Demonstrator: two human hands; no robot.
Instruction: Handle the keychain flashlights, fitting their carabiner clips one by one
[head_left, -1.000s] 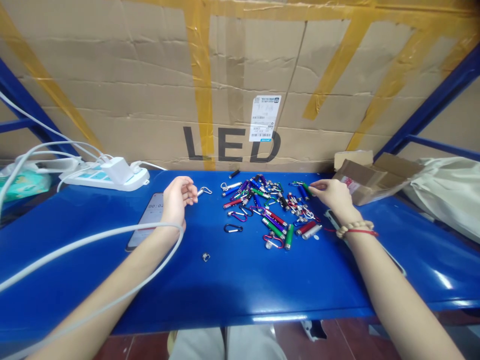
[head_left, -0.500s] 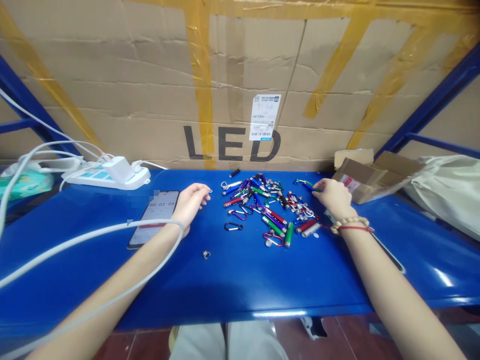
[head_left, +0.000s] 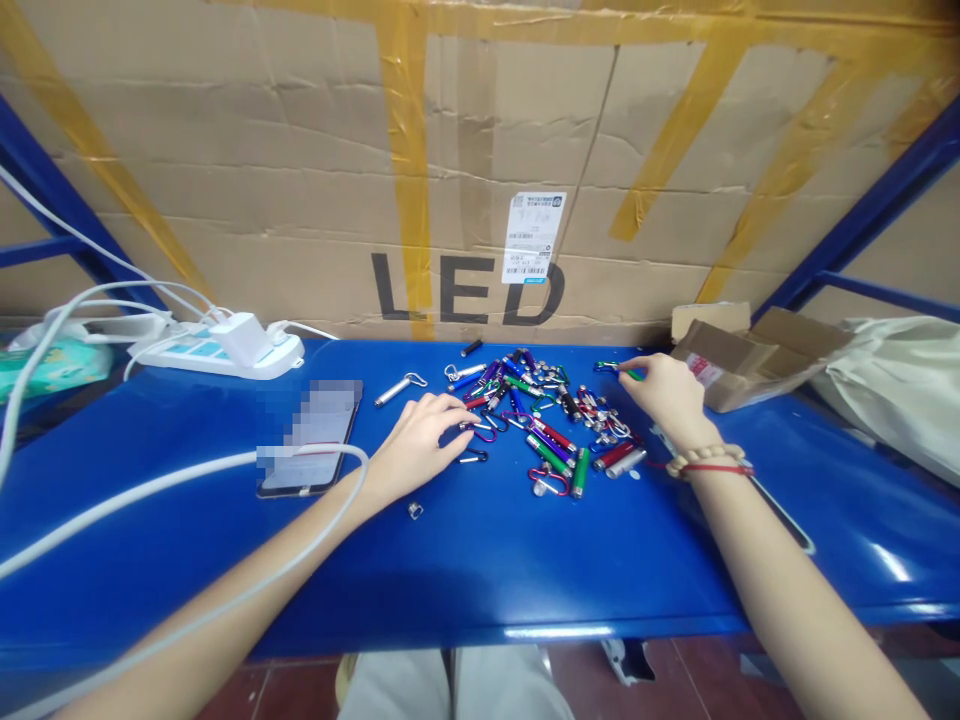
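A heap of small coloured keychain flashlights with carabiners [head_left: 551,420] lies on the blue shelf [head_left: 480,560]. My left hand [head_left: 420,445] lies palm down at the heap's left edge, fingers stretched over a black carabiner [head_left: 471,457] and the nearest pieces. My right hand [head_left: 664,395] is at the heap's far right, pinching a green flashlight with a green carabiner [head_left: 622,371]. A silver flashlight [head_left: 399,388] lies alone to the left of the heap. A small metal cap [head_left: 415,510] sits near my left wrist.
A phone [head_left: 315,440] lies left of my left hand, with a white cable [head_left: 150,490] draped over my forearm. A white power strip with a charger [head_left: 225,350] is at the back left. An open cardboard box [head_left: 742,355] and a white bag [head_left: 892,380] stand at the right. Cardboard marked LED backs the shelf.
My left hand let go of the silver flashlight, left it on the shelf, and moved right and nearer to the heap's left edge. My right hand stayed pinched on the green flashlight.
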